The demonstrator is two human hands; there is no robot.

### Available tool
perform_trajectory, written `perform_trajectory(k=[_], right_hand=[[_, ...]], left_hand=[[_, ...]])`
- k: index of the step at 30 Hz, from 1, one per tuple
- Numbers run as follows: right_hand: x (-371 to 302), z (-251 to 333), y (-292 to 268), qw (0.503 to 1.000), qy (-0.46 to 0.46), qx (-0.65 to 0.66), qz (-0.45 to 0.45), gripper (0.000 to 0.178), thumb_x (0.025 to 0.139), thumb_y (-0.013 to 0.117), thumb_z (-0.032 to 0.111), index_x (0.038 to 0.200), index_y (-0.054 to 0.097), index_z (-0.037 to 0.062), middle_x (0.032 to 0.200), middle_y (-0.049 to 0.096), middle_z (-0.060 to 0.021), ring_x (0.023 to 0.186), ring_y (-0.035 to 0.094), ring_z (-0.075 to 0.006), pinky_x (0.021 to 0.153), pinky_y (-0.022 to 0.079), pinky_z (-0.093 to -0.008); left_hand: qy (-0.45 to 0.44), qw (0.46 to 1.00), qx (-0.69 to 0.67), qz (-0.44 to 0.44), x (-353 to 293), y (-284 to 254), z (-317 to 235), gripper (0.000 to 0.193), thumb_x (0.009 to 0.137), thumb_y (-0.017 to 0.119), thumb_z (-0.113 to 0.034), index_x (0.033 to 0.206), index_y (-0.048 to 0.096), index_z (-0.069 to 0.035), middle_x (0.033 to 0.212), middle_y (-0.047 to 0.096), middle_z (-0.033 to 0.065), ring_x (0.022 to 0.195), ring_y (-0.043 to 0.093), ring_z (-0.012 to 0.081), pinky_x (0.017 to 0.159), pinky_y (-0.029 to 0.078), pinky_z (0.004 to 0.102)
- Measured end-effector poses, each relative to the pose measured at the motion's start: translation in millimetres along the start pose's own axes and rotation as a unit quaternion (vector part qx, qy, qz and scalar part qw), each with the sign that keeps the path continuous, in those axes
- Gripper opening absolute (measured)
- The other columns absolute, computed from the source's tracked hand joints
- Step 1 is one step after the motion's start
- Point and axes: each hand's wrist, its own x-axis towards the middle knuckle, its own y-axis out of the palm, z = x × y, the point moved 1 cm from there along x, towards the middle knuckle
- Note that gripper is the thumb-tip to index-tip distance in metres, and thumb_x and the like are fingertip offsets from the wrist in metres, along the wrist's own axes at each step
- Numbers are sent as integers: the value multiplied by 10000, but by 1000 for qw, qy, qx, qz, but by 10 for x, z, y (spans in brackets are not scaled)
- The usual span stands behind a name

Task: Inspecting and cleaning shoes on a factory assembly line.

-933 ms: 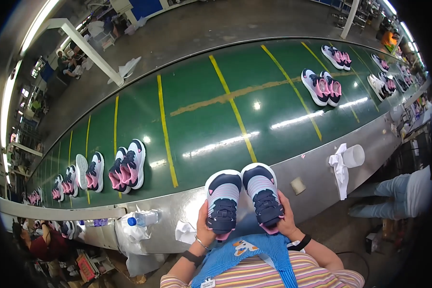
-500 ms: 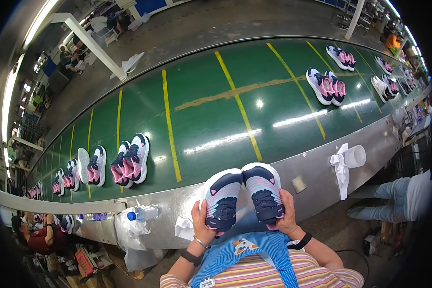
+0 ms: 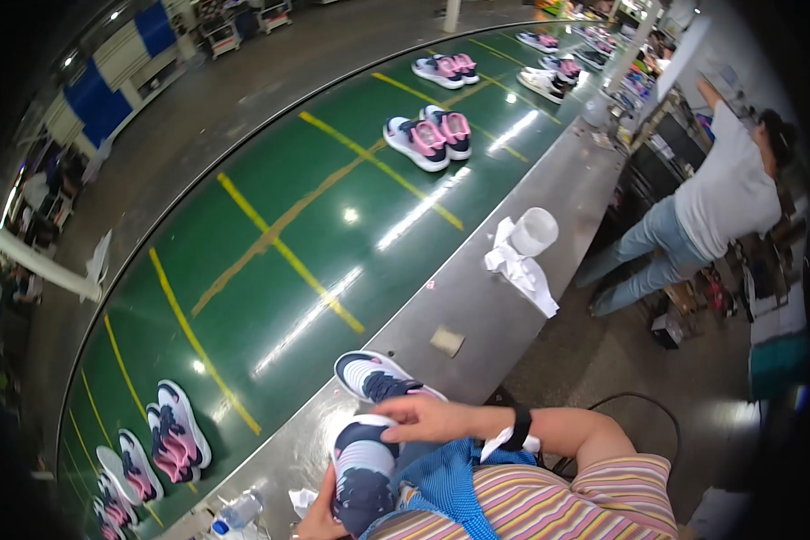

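Note:
My left hand (image 3: 319, 513) grips a navy, white and pink sneaker (image 3: 366, 463) by its side, toe pointing away from me. Across its toe reaches my right hand (image 3: 427, 420), fingers stretched out and touching the shoe's upper near the rim. Just beyond that hand, the matching sneaker (image 3: 369, 373) lies on the steel ledge (image 3: 405, 333) along the belt; my right hand and forearm cover its heel part.
A green conveyor belt (image 3: 288, 270) with yellow cross lines carries several sneaker pairs (image 3: 429, 139). On the ledge are a white cup (image 3: 535, 231), crumpled paper (image 3: 522, 274), a beige pad (image 3: 447, 340) and a plastic bottle (image 3: 238, 513). Another person (image 3: 715, 202) stands at right.
My view has swung right. The two sneakers were held side by side, one per hand; my right hand has let go of its sneaker and moved onto the left-held one's toe.

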Motion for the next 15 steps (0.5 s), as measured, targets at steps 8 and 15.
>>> perform_trajectory(k=[8,15], right_hand=[[-248,123,19,998,-25,-29,45,365,836,579,225,1110,506,-5,968,565,-61,890,509,-91,787,416,-233],[-423,-23,-2164,717,-56,-262,-644,215,776,587,137,959,605,25,586,549,-53,513,475,-103,509,409,-273]], left_hand=[[-95,993,72,20,816,-50,28,537,732,627,-283,1140,419,-3,1026,514,88,944,490,138,825,394,265],[-159,983,85,-13,953,249,-145,545,685,633,-450,963,513,4,815,542,24,758,494,95,683,407,231]])
